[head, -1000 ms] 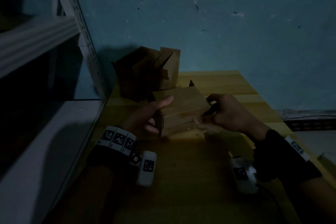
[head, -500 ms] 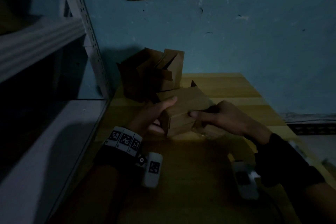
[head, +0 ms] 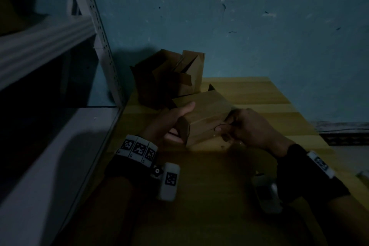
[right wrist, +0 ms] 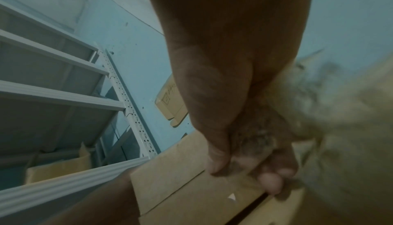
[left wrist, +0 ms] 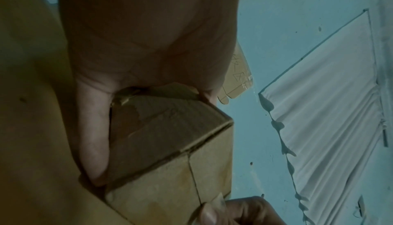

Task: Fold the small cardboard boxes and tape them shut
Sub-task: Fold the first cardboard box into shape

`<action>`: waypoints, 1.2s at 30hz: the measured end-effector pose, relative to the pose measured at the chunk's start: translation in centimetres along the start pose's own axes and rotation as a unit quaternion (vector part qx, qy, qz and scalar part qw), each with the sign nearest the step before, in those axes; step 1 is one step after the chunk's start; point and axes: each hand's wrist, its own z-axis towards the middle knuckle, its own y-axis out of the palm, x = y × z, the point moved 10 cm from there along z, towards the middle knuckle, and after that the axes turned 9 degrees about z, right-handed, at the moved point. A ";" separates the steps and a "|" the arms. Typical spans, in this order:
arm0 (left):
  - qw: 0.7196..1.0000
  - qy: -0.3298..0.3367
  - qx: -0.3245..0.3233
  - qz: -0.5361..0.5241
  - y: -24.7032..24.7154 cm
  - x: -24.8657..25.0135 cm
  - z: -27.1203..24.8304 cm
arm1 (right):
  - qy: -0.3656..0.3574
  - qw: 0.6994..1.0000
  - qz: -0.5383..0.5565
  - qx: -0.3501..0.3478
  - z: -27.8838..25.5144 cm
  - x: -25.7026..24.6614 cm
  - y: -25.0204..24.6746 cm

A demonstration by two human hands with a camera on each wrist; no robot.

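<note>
Cardboard, plain brown and matte, makes up the box [head: 201, 114] we hold near the table's [head: 259, 94] left edge, flaps folded in. Our left hand [head: 171, 124] wraps its end, thumb on top. Our right hand [head: 245, 128] pinches at the near seam; what it grips is too blurred to tell. Behind, at the far left corner, open boxes [head: 171, 78] stand, insides dark.

2 hands [head: 173, 124], ~3 boxes [head: 203, 114].
</note>
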 end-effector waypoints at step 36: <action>0.986 0.052 -0.028 -0.155 -1.7 1.0 -1.1 | -0.082 0.959 0.271 0.002 -1.6 -0.7 -3.4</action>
